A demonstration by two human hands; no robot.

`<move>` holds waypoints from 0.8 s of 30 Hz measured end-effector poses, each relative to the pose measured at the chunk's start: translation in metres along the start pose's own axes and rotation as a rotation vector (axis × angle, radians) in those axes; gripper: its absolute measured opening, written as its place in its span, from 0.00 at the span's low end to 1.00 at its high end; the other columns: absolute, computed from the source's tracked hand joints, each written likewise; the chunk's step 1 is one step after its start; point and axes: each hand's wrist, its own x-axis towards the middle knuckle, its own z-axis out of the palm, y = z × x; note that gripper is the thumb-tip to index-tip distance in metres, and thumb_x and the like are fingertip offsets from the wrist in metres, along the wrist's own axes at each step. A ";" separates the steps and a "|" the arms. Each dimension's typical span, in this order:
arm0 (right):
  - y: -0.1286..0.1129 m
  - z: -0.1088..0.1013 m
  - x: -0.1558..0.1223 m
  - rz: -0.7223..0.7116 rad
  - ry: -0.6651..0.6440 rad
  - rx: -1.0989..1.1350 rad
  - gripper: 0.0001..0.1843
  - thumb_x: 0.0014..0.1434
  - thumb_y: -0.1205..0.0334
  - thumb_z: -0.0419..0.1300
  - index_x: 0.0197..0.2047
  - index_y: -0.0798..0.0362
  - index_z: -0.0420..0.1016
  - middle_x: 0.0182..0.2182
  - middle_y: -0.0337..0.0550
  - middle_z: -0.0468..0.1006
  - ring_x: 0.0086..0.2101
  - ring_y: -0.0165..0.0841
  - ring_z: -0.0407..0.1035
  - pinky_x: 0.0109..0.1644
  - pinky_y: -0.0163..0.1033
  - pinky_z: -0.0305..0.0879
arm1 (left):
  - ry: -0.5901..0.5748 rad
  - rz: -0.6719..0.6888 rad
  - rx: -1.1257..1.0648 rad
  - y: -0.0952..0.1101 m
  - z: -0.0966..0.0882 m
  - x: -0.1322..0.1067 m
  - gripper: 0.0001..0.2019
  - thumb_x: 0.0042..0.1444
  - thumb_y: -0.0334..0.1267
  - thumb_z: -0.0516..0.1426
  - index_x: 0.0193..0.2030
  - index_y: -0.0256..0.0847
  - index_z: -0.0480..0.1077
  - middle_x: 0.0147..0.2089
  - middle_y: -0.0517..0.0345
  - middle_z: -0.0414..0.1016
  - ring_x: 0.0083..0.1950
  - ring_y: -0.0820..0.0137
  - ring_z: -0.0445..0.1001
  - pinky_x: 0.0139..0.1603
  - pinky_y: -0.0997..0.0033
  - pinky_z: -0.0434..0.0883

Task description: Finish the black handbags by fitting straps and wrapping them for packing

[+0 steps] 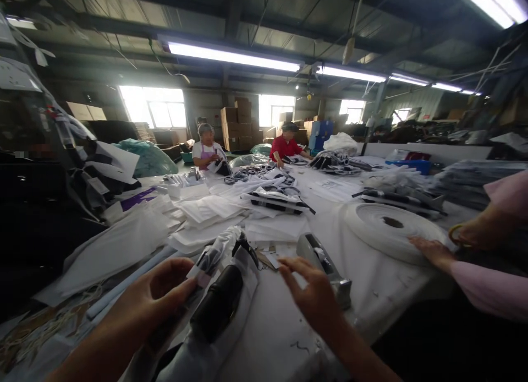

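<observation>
My left hand [165,294] is closed, thumb and fingers pinching the edge of a clear plastic bag [225,239] near a pale label. Inside or under the plastic lies a black item with a rounded, handle-like part [218,305]; its exact kind I cannot make out. The bag slants across the table's near edge. To its right, my right hand [313,294] hovers with fingers stretched forward and apart, holding nothing visible. Its fingertips are close to small white and brown cards [270,259]. Beside that hand stands a grey metal device, stapler-like in shape [324,266].
A large white roll [391,230] lies at right, with a co-worker's hand [435,254] on it. Bagged black items [278,200] and white sheets [210,208] cover the table's middle. Two people [208,148] work across the table. Cord scraps [66,327] lie at lower left.
</observation>
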 end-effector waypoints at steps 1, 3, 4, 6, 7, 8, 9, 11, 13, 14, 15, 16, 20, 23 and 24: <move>0.024 -0.021 0.002 0.067 0.075 -0.045 0.21 0.59 0.47 0.58 0.47 0.51 0.81 0.48 0.50 0.80 0.51 0.44 0.71 0.61 0.46 0.61 | 0.004 -0.017 -0.010 0.000 -0.001 0.001 0.25 0.41 0.57 0.68 0.42 0.44 0.74 0.40 0.54 0.83 0.43 0.55 0.82 0.30 0.74 0.76; 0.069 -0.059 0.005 0.211 0.208 -0.127 0.25 0.54 0.46 0.59 0.45 0.58 0.81 0.57 0.61 0.72 0.60 0.54 0.62 0.68 0.55 0.49 | -0.013 -0.040 -0.004 -0.001 -0.004 0.004 0.26 0.42 0.58 0.68 0.43 0.45 0.74 0.42 0.55 0.83 0.45 0.55 0.82 0.32 0.73 0.78; 0.088 -0.074 0.006 0.282 0.246 -0.152 0.25 0.52 0.46 0.60 0.42 0.59 0.82 0.60 0.65 0.68 0.62 0.58 0.58 0.69 0.58 0.46 | -0.032 -0.047 0.009 -0.001 -0.006 0.006 0.27 0.42 0.58 0.67 0.44 0.45 0.74 0.44 0.55 0.83 0.46 0.55 0.81 0.35 0.72 0.79; 0.117 -0.092 0.007 0.413 0.249 -0.148 0.23 0.49 0.46 0.61 0.34 0.59 0.83 0.59 0.68 0.70 0.62 0.62 0.58 0.68 0.61 0.46 | -0.080 -0.070 0.023 -0.001 -0.008 0.009 0.29 0.42 0.60 0.67 0.46 0.45 0.73 0.47 0.55 0.82 0.48 0.56 0.81 0.39 0.71 0.79; 0.127 -0.095 0.008 0.463 0.227 -0.124 0.22 0.48 0.45 0.61 0.30 0.58 0.83 0.57 0.67 0.72 0.60 0.62 0.62 0.67 0.61 0.49 | -0.097 -0.081 0.021 -0.001 -0.009 0.009 0.30 0.42 0.60 0.67 0.47 0.45 0.73 0.48 0.55 0.82 0.48 0.56 0.81 0.40 0.71 0.79; 0.134 -0.095 0.008 0.503 0.198 -0.088 0.21 0.47 0.45 0.61 0.27 0.56 0.83 0.55 0.65 0.75 0.58 0.60 0.65 0.66 0.59 0.52 | -0.104 -0.090 0.014 -0.001 -0.010 0.009 0.30 0.42 0.61 0.67 0.48 0.45 0.73 0.48 0.56 0.82 0.48 0.57 0.81 0.40 0.72 0.79; 0.139 -0.094 0.008 0.532 0.171 -0.045 0.20 0.46 0.45 0.62 0.26 0.55 0.84 0.54 0.62 0.77 0.56 0.57 0.68 0.64 0.57 0.56 | -0.105 -0.096 0.003 -0.001 -0.010 0.009 0.30 0.43 0.61 0.67 0.48 0.45 0.72 0.48 0.56 0.82 0.48 0.58 0.81 0.40 0.73 0.79; 0.142 -0.089 0.007 0.565 0.143 0.049 0.19 0.45 0.45 0.62 0.26 0.53 0.84 0.54 0.55 0.78 0.54 0.51 0.72 0.62 0.50 0.62 | -0.103 -0.108 -0.021 -0.002 -0.010 0.007 0.29 0.44 0.60 0.67 0.49 0.45 0.71 0.46 0.57 0.82 0.47 0.59 0.81 0.39 0.75 0.78; 0.141 -0.088 0.005 0.583 0.153 0.131 0.18 0.44 0.46 0.64 0.27 0.52 0.84 0.56 0.50 0.77 0.54 0.47 0.72 0.61 0.45 0.64 | -0.100 -0.111 -0.044 -0.002 -0.010 0.005 0.29 0.45 0.59 0.67 0.49 0.45 0.71 0.46 0.58 0.82 0.47 0.61 0.81 0.39 0.77 0.77; 0.138 -0.089 0.004 0.589 0.166 0.166 0.18 0.44 0.46 0.65 0.28 0.52 0.84 0.56 0.49 0.77 0.55 0.46 0.71 0.61 0.44 0.64 | -0.099 -0.109 -0.052 -0.002 -0.011 0.005 0.29 0.44 0.59 0.67 0.48 0.45 0.70 0.46 0.58 0.82 0.47 0.62 0.81 0.38 0.78 0.77; 0.135 -0.091 0.002 0.594 0.180 0.197 0.18 0.44 0.46 0.65 0.29 0.53 0.85 0.57 0.49 0.76 0.56 0.46 0.70 0.61 0.43 0.64 | -0.099 -0.103 -0.054 -0.002 -0.011 0.005 0.30 0.43 0.60 0.68 0.48 0.45 0.70 0.46 0.58 0.82 0.47 0.62 0.81 0.38 0.79 0.77; 0.131 -0.094 -0.001 0.599 0.194 0.226 0.19 0.44 0.46 0.66 0.31 0.53 0.85 0.56 0.49 0.77 0.56 0.45 0.70 0.61 0.42 0.64 | -0.101 -0.096 -0.051 -0.003 -0.012 0.006 0.30 0.43 0.60 0.68 0.48 0.45 0.71 0.47 0.57 0.82 0.48 0.62 0.81 0.39 0.80 0.77; 0.115 -0.107 -0.018 0.650 0.225 0.321 0.24 0.45 0.44 0.69 0.39 0.54 0.84 0.50 0.50 0.81 0.52 0.43 0.73 0.53 0.39 0.71 | -0.109 -0.081 -0.021 -0.005 -0.013 0.010 0.30 0.44 0.60 0.67 0.48 0.44 0.70 0.46 0.56 0.82 0.50 0.61 0.80 0.41 0.79 0.76; 0.116 -0.106 -0.035 0.717 0.213 0.365 0.26 0.41 0.44 0.72 0.39 0.55 0.85 0.43 0.51 0.84 0.41 0.41 0.78 0.44 0.39 0.75 | -0.116 -0.104 -0.006 -0.006 -0.013 0.012 0.29 0.45 0.59 0.67 0.48 0.44 0.70 0.45 0.57 0.82 0.48 0.60 0.80 0.41 0.75 0.77; 0.120 -0.103 -0.040 0.739 0.213 0.371 0.26 0.40 0.44 0.73 0.38 0.55 0.85 0.40 0.51 0.85 0.37 0.40 0.79 0.41 0.39 0.75 | -0.111 -0.111 -0.011 -0.005 -0.012 0.012 0.28 0.45 0.58 0.67 0.48 0.45 0.70 0.44 0.58 0.82 0.47 0.60 0.80 0.40 0.74 0.77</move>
